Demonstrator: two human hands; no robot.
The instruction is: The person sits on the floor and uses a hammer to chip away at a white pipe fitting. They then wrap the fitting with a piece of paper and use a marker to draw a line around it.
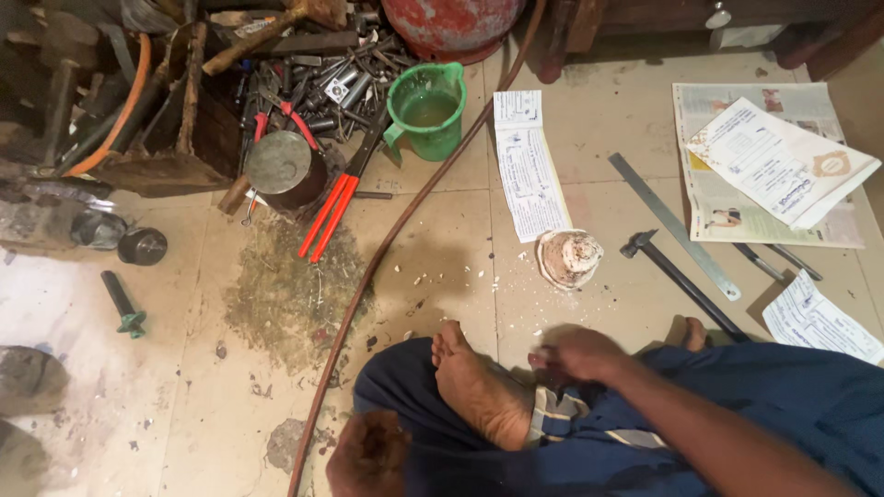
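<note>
1. My right hand rests low over my crossed legs, just beside the sole of my bare foot. Its fingers are curled inward and blurred; they seem to pinch something small and dark, but I cannot tell what it is or whether the grip is closed on it.
2. My left hand sits at the bottom edge, near my knee, loosely balled with the knuckles up. I cannot tell if it holds anything.
3. The nearest thing ahead of my right hand is the pale, crumbly lump on the floor tiles, with white crumbs scattered around it. Past my right hand on the outer side lies the hammer, head away from me, and just beyond it the long steel ruler.
4. I judge that whatever my right hand works on is best kept steady over my lap, with the left brought across to brace it, since the blur suggests a quick, loose motion.
5. The copper-coloured hose runs close past my left knee; I would keep my elbow off it.
6. The green jug of water and red-handled cutters are well ahead, out of easy reach from here.
</note>
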